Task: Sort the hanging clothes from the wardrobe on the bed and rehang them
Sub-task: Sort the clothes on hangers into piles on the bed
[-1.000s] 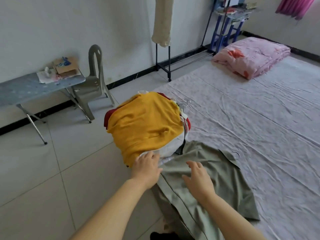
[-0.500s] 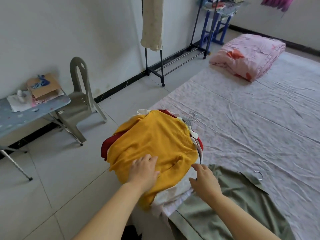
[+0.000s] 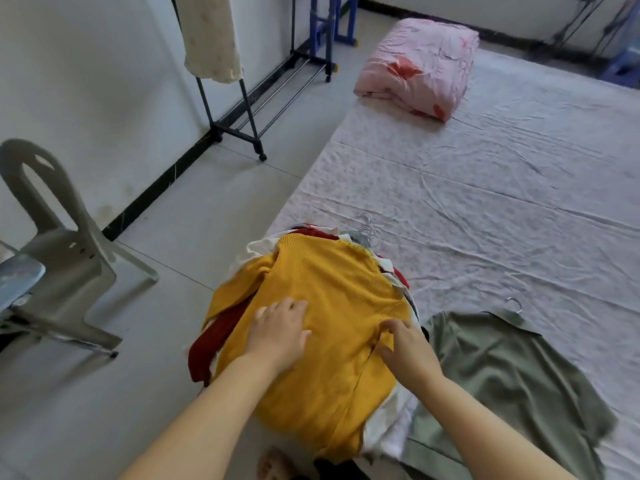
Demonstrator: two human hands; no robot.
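A pile of clothes lies at the bed's near left edge, topped by a mustard yellow sweater (image 3: 325, 292). Dark red (image 3: 207, 348) and white garments stick out underneath, and several metal hanger hooks (image 3: 367, 230) poke out at the far side. My left hand (image 3: 278, 332) rests flat on the yellow sweater, fingers apart. My right hand (image 3: 405, 348) pinches the sweater's right edge. A green shirt (image 3: 502, 368) on a hanger lies spread on the bed just right of the pile.
The bed (image 3: 485, 188) has a wrinkled pale sheet and a folded pink quilt (image 3: 420, 67) at its far end. A black clothes rack (image 3: 242, 98) with one cream garment (image 3: 211, 36) stands by the wall. A grey plastic chair (image 3: 59, 244) stands at left.
Both hands moved from the green shirt up onto the yellow sweater. The view has dropped closer to the pile.
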